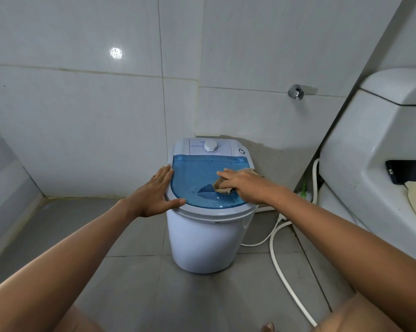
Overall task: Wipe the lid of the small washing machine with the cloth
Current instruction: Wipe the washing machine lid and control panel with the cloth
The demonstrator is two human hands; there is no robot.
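both forearms reach forward from the bottom of the view. right hand [246,185] presses a bunched tan cloth [222,185] flat against the translucent blue lid [195,178], fingers curled over it. left hand [154,194] lies open, palm down, on the lid's white left rim. speckled lid tops a small white washing machine [202,240] standing on the grey tiled floor [135,283], a white hose [277,255] beside it.

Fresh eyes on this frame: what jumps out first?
The translucent blue lid of the small white washing machine at centre, standing on the grey tiled floor against the wall. The right hand presses a brown cloth onto the lid, while the left hand lies flat on the machine's left rim. At right, a white hose trails over the floor.
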